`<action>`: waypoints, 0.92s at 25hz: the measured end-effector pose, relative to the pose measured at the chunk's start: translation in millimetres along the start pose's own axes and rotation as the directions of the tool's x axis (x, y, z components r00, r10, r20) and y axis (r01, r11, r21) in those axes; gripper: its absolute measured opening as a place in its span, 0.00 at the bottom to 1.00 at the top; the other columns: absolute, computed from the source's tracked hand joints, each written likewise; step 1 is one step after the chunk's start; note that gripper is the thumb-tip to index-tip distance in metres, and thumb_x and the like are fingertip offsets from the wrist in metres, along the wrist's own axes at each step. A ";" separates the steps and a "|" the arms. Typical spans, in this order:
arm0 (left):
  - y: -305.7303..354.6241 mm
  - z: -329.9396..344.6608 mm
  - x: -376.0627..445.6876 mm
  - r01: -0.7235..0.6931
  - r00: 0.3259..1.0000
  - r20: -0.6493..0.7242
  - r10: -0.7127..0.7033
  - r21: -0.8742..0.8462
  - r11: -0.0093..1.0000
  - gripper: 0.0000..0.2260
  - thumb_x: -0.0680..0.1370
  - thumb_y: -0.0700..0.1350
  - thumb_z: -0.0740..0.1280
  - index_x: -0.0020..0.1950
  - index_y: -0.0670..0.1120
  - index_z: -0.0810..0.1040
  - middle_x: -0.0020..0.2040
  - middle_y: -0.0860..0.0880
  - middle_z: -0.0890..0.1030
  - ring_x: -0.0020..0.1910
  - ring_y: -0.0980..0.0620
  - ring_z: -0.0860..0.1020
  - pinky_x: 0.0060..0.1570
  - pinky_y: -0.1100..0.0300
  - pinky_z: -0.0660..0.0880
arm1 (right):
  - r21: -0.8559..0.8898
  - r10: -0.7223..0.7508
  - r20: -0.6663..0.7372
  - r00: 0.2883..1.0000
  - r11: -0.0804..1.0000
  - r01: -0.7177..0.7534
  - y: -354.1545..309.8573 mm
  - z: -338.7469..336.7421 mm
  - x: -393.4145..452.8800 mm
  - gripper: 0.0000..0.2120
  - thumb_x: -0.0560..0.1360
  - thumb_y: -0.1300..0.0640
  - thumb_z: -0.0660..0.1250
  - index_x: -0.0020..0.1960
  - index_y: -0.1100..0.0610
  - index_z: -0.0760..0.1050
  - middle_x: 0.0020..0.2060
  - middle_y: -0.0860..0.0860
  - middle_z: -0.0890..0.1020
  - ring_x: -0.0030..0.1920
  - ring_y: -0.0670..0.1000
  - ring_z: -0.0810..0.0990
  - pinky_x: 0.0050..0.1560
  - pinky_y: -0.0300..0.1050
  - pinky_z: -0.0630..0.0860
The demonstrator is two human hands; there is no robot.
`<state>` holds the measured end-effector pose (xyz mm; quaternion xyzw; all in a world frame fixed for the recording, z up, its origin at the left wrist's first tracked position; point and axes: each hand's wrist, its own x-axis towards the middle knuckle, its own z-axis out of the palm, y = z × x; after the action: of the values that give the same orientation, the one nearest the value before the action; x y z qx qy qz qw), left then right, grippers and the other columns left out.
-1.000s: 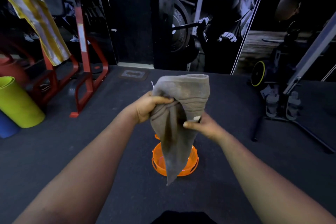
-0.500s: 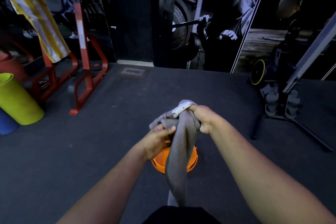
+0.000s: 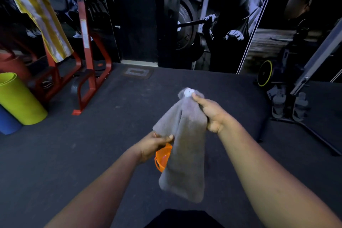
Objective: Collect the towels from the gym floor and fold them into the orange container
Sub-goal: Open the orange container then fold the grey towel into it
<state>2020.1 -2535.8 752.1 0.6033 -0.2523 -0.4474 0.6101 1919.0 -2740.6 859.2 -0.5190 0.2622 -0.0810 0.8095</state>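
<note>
A grey towel [image 3: 185,153] hangs in the air in front of me, folded lengthwise, with a white label at its top. My right hand [image 3: 211,113] grips its top edge. My left hand [image 3: 153,144] pinches its left edge lower down. Behind the towel, on the dark floor, sits the orange container [image 3: 162,157]; only its left part shows. A yellow and white striped towel [image 3: 40,15] is draped over the red rack at the far left.
A red steel rack [image 3: 87,61] stands at the left, with a lime green roll [image 3: 18,100] and a blue roll [image 3: 7,124] beside it. Grey dumbbells [image 3: 288,103] and a machine's metal legs [image 3: 314,131] stand at the right. A wall with a gym mural closes the back.
The towel has spread wider between my hands. My left hand has slid down and left along its edge, and my right hand holds the top further right.
</note>
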 end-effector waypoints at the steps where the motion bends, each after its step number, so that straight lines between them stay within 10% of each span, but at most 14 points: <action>1: 9.3 5.0 2.4 -0.045 0.998 -0.049 0.041 -0.066 0.997 0.18 0.80 0.46 0.70 0.65 0.35 0.79 0.62 0.35 0.81 0.64 0.36 0.79 0.63 0.46 0.77 | 0.097 -0.044 0.048 0.998 0.994 0.039 -0.5 -5.7 -3.8 0.22 0.80 0.47 0.67 0.66 0.62 0.77 0.60 0.61 0.83 0.61 0.58 0.82 0.63 0.55 0.79; 6: 80.6 3.4 21.8 -0.265 0.928 -0.279 0.248 -0.023 0.964 0.11 0.85 0.46 0.63 0.56 0.39 0.79 0.51 0.40 0.85 0.51 0.45 0.84 0.51 0.51 0.80 | -0.266 -0.025 0.034 0.999 0.964 0.033 43.0 -28.2 -17.2 0.11 0.78 0.60 0.71 0.59 0.58 0.80 0.51 0.56 0.87 0.55 0.56 0.85 0.56 0.48 0.82; 10: 79.2 -3.3 11.6 -0.206 0.947 -0.247 0.206 0.024 0.978 0.15 0.81 0.51 0.69 0.58 0.40 0.80 0.50 0.44 0.86 0.52 0.45 0.85 0.48 0.55 0.81 | -0.063 -0.182 -0.108 0.977 0.982 0.176 30.6 -23.9 -5.1 0.04 0.78 0.64 0.69 0.50 0.61 0.82 0.43 0.57 0.87 0.46 0.54 0.85 0.45 0.42 0.83; 14: 80.1 -5.8 13.9 -0.233 0.924 -0.275 0.267 0.149 0.961 0.12 0.81 0.44 0.70 0.61 0.37 0.81 0.54 0.40 0.86 0.56 0.42 0.84 0.54 0.49 0.80 | 0.171 -0.225 0.087 0.971 0.963 0.208 11.1 -42.8 2.0 0.14 0.77 0.62 0.69 0.62 0.63 0.77 0.54 0.60 0.85 0.54 0.55 0.84 0.57 0.52 0.81; 17: 111.8 -9.9 20.1 -0.322 0.921 -0.262 0.289 -0.092 0.942 0.16 0.82 0.45 0.68 0.66 0.36 0.77 0.60 0.37 0.83 0.60 0.42 0.83 0.58 0.48 0.80 | -0.266 -0.134 0.128 0.983 0.950 0.164 28.6 -48.2 -1.2 0.14 0.78 0.60 0.70 0.61 0.64 0.78 0.54 0.60 0.85 0.53 0.56 0.84 0.56 0.53 0.80; 23: 75.1 -24.3 25.7 -0.019 0.956 -0.287 0.066 0.163 0.986 0.14 0.78 0.49 0.74 0.60 0.43 0.83 0.53 0.45 0.87 0.58 0.43 0.84 0.59 0.45 0.80 | -0.139 -0.352 -0.118 0.929 0.932 0.336 21.6 -47.2 11.0 0.06 0.81 0.60 0.66 0.54 0.62 0.80 0.48 0.58 0.86 0.50 0.53 0.84 0.52 0.47 0.80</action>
<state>2071.0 -2554.8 814.8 0.7036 -0.2074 -0.3191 0.6001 1901.3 -2773.0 821.1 -0.5962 0.2278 -0.2427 0.7306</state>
